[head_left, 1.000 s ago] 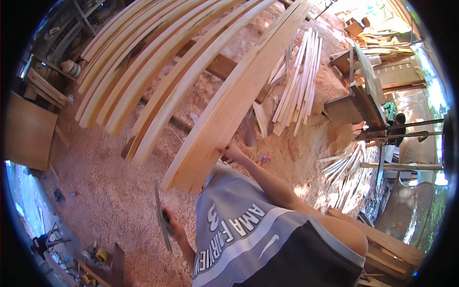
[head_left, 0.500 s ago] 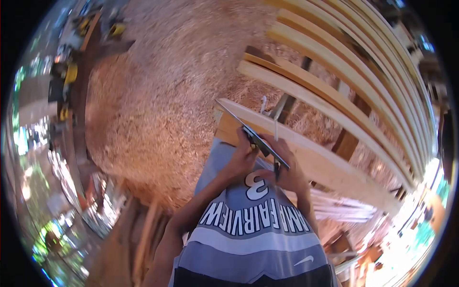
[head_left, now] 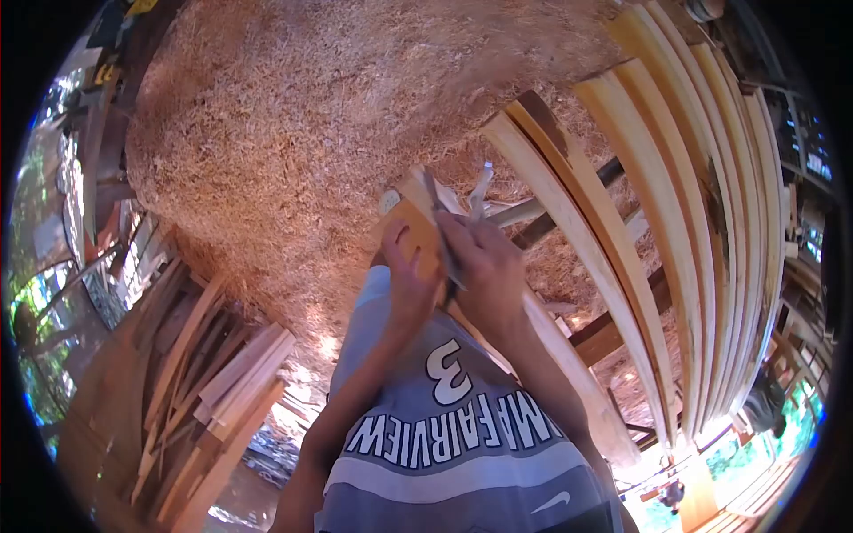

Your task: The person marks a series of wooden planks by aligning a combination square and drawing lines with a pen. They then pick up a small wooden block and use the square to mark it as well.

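My left hand [head_left: 410, 280] lies against the orange-brown face of a wooden board [head_left: 421, 226], its fingers bent over the wood near the end. Close beside it, my right hand [head_left: 487, 266] is closed around a thin, dark metal-bladed tool [head_left: 430, 191], perhaps a square. The blade runs along the board's end, pointing away from me. My right fingers hide much of the tool, so I cannot make out its handle. The pale plank [head_left: 569, 355] runs back along my right side. Just past my right hand is a whitish strip [head_left: 481, 189].
Long sawn planks [head_left: 622, 266] lie side by side on the right, over dark cross timbers [head_left: 613, 342]. Wood shavings [head_left: 267, 133] cover the ground ahead. Stacked offcuts [head_left: 240, 382] are at the lower left. My jersey [head_left: 453, 426] fills the near middle.
The view has turned, so the planks now run more steeply. My left hand has shifted onto the board's face. The blade points more straight ahead, with my right hand further up over it.
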{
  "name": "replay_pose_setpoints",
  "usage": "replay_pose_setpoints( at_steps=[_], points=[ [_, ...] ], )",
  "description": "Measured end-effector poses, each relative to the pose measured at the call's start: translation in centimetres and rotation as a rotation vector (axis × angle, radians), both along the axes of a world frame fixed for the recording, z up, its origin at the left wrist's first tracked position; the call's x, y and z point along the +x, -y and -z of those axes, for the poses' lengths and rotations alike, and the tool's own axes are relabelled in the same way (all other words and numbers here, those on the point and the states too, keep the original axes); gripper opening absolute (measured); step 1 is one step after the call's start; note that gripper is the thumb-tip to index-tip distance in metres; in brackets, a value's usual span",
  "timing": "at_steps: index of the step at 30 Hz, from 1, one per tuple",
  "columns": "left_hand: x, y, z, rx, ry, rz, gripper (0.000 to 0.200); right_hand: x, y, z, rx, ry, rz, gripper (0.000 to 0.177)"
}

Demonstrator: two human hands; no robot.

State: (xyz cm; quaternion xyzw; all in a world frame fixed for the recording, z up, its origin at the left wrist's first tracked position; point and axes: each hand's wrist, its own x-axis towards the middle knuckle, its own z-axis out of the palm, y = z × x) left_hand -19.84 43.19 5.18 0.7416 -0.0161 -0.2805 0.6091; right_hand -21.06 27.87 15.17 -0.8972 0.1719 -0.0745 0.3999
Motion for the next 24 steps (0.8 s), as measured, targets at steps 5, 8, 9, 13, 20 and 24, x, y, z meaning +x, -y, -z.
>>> replay_pose_setpoints(
  at_steps=[5, 8, 9, 13, 20, 24],
  points=[
    [1.3, 2.4, 2.6, -0.144, -0.095, -0.114, 0.089, 2.4, -0.7, 4.0, -0.063, -0.035, -0.086, 0.046],
    [1.4, 3.1, 3.4, 0.057, 0.134, -0.006, 0.088, 3.2, 0.6, 4.6, 0.029, -0.098, -0.085, 0.045],
    [1.7, 3.4, 2.7, 0.111, 0.212, 0.002, 0.088, 3.3, 0.8, 4.9, 0.033, -0.108, -0.098, 0.045],
    [2.4, 4.6, 2.0, -0.184, -0.198, -0.279, 0.085, 3.6, 0.9, 5.4, 0.056, -0.025, -0.113, 0.044],
    [2.8, 4.1, 2.9, -0.132, -0.22, -0.331, 0.078, 5.0, 1.0, 4.7, 0.073, -0.048, -0.071, 0.04],
    [2.9, 4.2, 2.3, -0.157, -0.229, -0.35, 0.076, 5.4, 1.0, 5.4, 0.093, 0.01, -0.063, 0.038]
  ],
)
